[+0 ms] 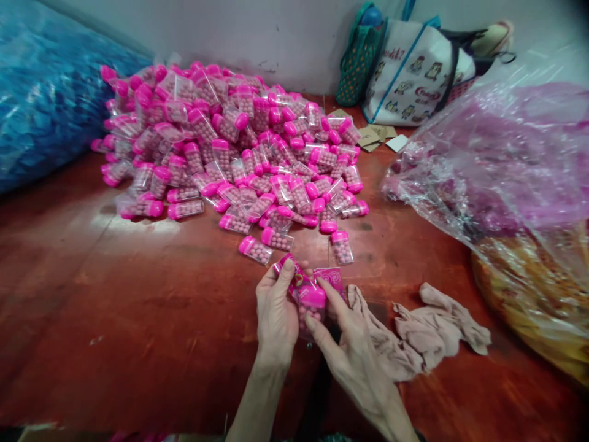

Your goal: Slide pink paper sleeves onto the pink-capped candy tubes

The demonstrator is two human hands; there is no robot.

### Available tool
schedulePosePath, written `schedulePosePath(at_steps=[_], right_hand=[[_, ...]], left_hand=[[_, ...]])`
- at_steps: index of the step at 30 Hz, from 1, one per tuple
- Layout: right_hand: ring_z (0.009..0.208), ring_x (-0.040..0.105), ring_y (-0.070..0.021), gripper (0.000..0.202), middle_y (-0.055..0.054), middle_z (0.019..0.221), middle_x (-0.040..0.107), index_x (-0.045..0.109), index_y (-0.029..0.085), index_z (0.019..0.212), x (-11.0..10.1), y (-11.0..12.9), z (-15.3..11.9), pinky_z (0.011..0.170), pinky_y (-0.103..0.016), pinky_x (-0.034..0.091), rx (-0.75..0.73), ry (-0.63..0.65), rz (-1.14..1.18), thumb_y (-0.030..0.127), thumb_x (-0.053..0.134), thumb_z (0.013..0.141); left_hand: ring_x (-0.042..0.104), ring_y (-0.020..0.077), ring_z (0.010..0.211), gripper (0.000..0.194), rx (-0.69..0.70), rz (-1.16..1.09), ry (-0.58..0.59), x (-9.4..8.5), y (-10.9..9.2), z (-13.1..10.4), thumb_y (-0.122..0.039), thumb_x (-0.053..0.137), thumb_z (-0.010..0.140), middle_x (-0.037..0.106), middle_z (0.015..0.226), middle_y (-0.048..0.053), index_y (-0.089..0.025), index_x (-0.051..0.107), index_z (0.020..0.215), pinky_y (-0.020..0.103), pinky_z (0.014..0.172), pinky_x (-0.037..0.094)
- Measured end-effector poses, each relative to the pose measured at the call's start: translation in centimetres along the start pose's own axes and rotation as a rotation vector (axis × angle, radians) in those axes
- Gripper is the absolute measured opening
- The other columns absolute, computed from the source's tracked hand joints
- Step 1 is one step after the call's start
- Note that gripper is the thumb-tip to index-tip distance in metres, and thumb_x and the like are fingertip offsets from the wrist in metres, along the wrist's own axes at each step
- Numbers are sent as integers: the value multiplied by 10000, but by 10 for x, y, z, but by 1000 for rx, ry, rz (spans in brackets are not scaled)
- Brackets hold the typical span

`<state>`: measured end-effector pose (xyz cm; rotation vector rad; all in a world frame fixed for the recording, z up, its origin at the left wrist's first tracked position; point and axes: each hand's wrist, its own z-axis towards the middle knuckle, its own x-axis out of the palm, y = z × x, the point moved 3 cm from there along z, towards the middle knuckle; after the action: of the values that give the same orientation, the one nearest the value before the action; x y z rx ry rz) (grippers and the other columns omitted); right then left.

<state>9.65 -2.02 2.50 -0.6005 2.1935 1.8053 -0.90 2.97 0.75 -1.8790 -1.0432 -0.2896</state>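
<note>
A small clear container [309, 310] with a bright pink cap and pink balls inside is between my hands, above the front of the table. The thumb and fingers of my right hand [343, 334] close around its side. My left hand [278, 310] pinches a shiny pink printed wrapper [293, 270] by the container's cap. Under my right fingers, a pink piece with a swirl pattern [332, 279] shows partly. Just beyond my hands lie loose containers of the same kind [255, 250], in front of a large heap of them [221, 147].
A crumpled beige cloth [427, 331] lies right of my hands. Clear plastic with pink contents [506, 159] covers the right side above a yellow bag [519, 288]. A big blue bag [50, 92] stands left. Against the wall are a white printed tote [405, 80] and cardboard scraps [370, 136].
</note>
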Motion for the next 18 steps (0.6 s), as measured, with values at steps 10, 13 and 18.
schedulePosePath(at_steps=[10, 13, 18], right_hand=[[766, 615, -187, 250, -30, 887, 656, 570, 226, 1088, -7, -6, 7, 678, -297, 503, 34, -97, 73, 281, 522, 849], [902, 611, -232, 333, -52, 1013, 657, 546, 244, 1175, -8, -17, 6, 760, -358, 507, 20, -152, 37, 302, 508, 849], [1028, 581, -256, 383, -52, 1115, 641, 502, 276, 1248, -7, -26, 2, 839, -422, 491, -28, -171, -14, 321, 480, 869]], left_hand=[[605, 102, 595, 168, 53, 68, 139, -3, -2, -4, -257, 720, 681, 665, 655, 1, -138, 644, 773, 217, 644, 463], [630, 130, 650, 219, 66, 116, 206, -3, -3, -6, -220, 728, 668, 691, 735, 25, -142, 655, 859, 238, 676, 472], [642, 155, 623, 307, 48, 188, 264, -4, 0, -7, -147, 744, 625, 712, 754, 34, -151, 659, 920, 238, 602, 484]])
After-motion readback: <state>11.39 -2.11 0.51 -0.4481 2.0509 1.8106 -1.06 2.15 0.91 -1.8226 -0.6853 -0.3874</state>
